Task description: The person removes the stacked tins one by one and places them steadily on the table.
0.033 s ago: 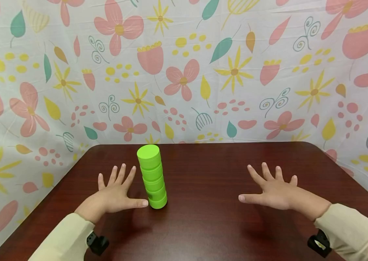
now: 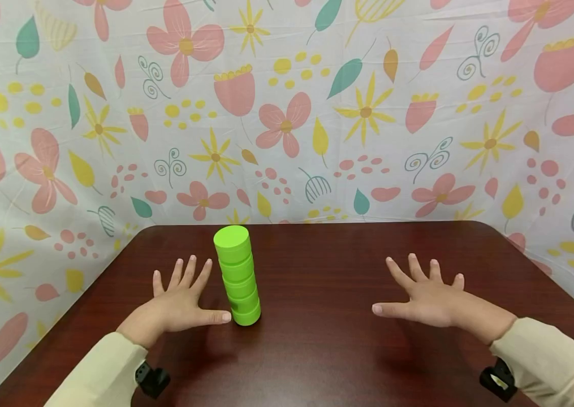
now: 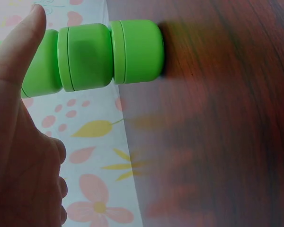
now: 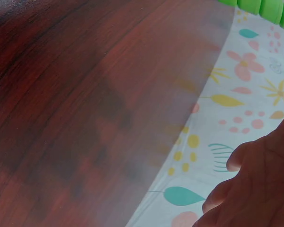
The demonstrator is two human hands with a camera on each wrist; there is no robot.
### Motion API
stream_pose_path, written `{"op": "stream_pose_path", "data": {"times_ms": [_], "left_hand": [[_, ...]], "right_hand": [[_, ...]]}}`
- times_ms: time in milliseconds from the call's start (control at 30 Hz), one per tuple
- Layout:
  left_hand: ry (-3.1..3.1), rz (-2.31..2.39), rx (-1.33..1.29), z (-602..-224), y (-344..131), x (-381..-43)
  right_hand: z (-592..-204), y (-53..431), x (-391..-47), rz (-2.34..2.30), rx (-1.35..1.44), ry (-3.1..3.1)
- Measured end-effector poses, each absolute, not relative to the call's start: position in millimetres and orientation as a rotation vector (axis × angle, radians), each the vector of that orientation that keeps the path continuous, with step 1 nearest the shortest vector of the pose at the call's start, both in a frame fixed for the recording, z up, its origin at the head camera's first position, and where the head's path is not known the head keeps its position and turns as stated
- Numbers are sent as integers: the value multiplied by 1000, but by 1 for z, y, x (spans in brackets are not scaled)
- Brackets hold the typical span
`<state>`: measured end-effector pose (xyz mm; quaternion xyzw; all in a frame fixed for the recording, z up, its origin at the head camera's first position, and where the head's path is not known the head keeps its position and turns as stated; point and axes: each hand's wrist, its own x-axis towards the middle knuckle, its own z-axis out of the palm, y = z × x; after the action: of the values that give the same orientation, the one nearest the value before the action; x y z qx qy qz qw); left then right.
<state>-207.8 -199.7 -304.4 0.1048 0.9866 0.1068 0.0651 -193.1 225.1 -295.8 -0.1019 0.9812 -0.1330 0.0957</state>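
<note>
Several bright green round lidded containers form one upright stack [image 2: 238,277] on the dark red-brown table, left of the middle. My left hand [image 2: 177,305] is held just left of the stack, fingers spread and thumb pointing toward its base. In the left wrist view the thumb [image 3: 20,47] overlaps part of the green stack [image 3: 87,56]; whether it touches, I cannot tell. Well to the right of the stack, my right hand [image 2: 429,299] hovers with spread fingers, holding nothing. In the right wrist view that hand [image 4: 260,179] shows at the lower right, and the stack [image 4: 270,9] only at the top corner.
The glossy wooden table [image 2: 317,350] has rounded far corners. Behind it hangs a white cloth [image 2: 287,68] printed with flowers and leaves. Each beige sleeve ends near a small black wrist camera, one on the left [image 2: 151,380] and one on the right [image 2: 499,380].
</note>
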Motion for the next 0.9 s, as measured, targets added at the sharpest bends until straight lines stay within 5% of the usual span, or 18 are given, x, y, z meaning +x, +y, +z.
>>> {"op": "stream_pose_path", "data": {"times_ms": [900], "left_hand": [[3044,1096,606,-307,-202,-210]], "right_hand": [[-285,184,-208,-687,-583,3066]]}}
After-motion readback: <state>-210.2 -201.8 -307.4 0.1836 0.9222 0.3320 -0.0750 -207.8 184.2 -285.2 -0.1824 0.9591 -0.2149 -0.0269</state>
